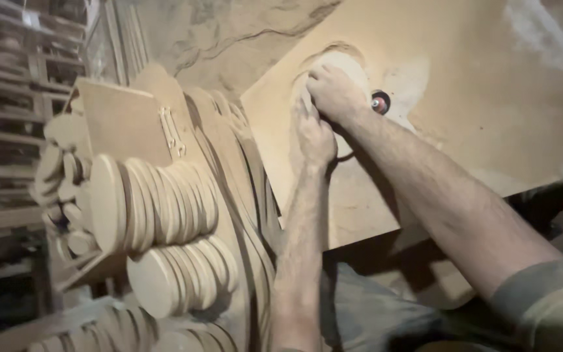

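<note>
While a pale round wooden disc (333,68) is pressed near the tan dusty board's (490,130) left edge | both hands clamped on it: left hand (314,133), right hand (333,91) | shaping step judged underway against small red-tipped spindle (380,102) | steady turning called for next.

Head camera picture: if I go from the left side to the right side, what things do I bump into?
Wooden racks → rows of stacked round wooden discs → left hand → right hand pressing a round wooden piece → small red-tipped spindle → flat wooden board.
</note>
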